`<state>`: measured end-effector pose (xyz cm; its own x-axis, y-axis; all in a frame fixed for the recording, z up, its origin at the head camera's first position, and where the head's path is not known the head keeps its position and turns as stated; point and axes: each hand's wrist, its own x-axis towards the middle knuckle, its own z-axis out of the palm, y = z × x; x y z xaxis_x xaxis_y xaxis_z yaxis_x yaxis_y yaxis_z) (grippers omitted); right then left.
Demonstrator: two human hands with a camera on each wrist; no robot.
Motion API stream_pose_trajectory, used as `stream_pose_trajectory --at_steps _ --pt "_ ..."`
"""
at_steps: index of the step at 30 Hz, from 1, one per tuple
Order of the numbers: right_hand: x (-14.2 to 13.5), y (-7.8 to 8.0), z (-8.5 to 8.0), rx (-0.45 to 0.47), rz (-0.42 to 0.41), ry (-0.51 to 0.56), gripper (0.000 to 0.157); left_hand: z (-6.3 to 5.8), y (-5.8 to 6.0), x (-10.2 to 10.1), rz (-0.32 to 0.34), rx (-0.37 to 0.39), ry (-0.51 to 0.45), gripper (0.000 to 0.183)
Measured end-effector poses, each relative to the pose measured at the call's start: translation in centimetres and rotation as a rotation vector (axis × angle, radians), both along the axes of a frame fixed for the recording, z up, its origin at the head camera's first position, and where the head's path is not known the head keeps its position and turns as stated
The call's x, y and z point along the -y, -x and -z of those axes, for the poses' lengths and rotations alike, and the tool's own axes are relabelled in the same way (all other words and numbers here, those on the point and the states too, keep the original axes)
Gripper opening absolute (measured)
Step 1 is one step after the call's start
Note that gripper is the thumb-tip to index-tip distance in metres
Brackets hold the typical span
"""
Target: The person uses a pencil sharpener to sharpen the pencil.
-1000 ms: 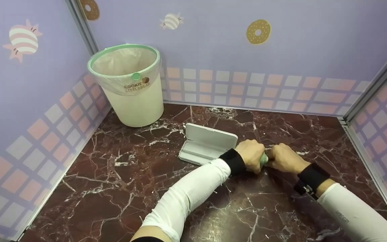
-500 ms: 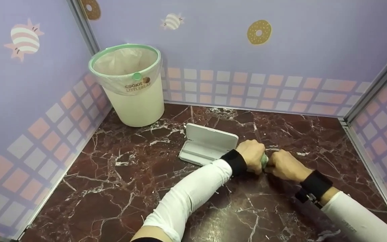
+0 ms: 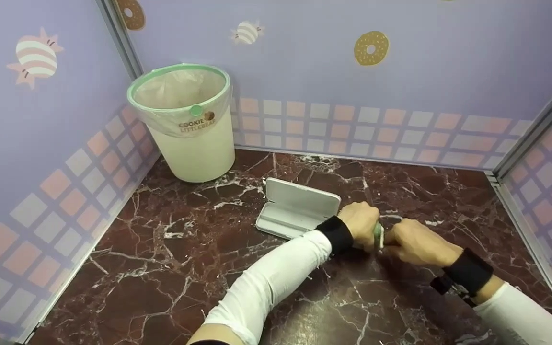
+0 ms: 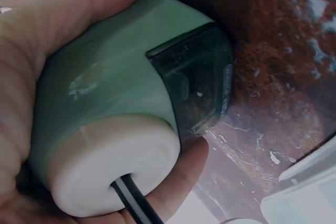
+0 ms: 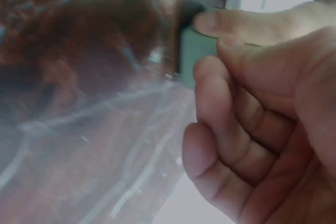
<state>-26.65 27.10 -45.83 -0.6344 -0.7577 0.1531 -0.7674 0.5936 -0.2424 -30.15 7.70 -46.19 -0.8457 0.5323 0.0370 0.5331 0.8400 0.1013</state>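
My left hand (image 3: 360, 224) wraps round a rounded green pencil sharpener (image 4: 105, 72), thumb along its top. The sharpener has a smoky see-through shavings window (image 4: 202, 82) and a cream end cap (image 4: 118, 163). Out of a hole in that cap sticks a black pencil (image 4: 135, 200) with a pale stripe. On the opposite side, my right hand (image 3: 417, 242) curls with thumb and forefinger pinching at the sharpener's green part (image 5: 195, 56); the pinched spot itself is hidden by the fingers. Left of my left hand lies an open white pencil case (image 3: 302, 197), its lid raised.
A cream bin (image 3: 199, 155) with a green rim and clear liner stands at the back left. Purple patterned panels (image 3: 295, 62) close in the dark red marbled tabletop (image 3: 170, 268) at the back and both sides. Small pale crumbs dot the surface.
My right hand has shifted right and toward me, with its wrist turning. A pale edge of the sharpener shows beside the left hand. My left hand and the case stay nearly in place.
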Motion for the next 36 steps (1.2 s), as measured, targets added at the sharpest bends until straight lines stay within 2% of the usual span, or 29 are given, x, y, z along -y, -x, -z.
stream_pose_trajectory --at_steps 4,12,15,20,25,30,33,36 --pt "0.1 -0.2 -1.0 0.017 0.015 -0.033 0.034 0.1 -0.1 0.1 0.002 0.006 -0.011 0.026" --pt "-0.3 0.0 -3.3 -0.022 0.078 -0.045 0.04 0.0 0.1 -0.4 -0.004 0.031 0.005 0.026" --pt "-0.4 0.3 -3.6 -0.009 0.083 -0.034 0.041 0.0 0.2 -0.4 0.004 0.033 0.002 0.027" --pt "-0.1 0.6 -3.5 -0.019 0.08 -0.029 0.035 0.1 0.3 -0.1 0.01 0.034 -0.003 0.032" --pt "0.3 0.2 -3.1 -0.105 0.097 -0.058 0.042 0.4 0.3 0.2 0.024 0.035 -0.007 0.035" --pt "0.5 -0.1 -2.8 -0.26 0.095 -0.039 0.04 0.3 0.4 0.4 0.023 0.022 -0.003 0.035" --pt "0.5 0.5 -2.4 -0.359 0.111 -0.025 0.031 0.2 0.3 0.4 0.026 0.02 0.012 0.036" --pt "0.4 1.9 -1.8 -0.364 0.174 -0.031 0.023 0.1 0.3 0.2 0.039 0.013 0.022 0.039"
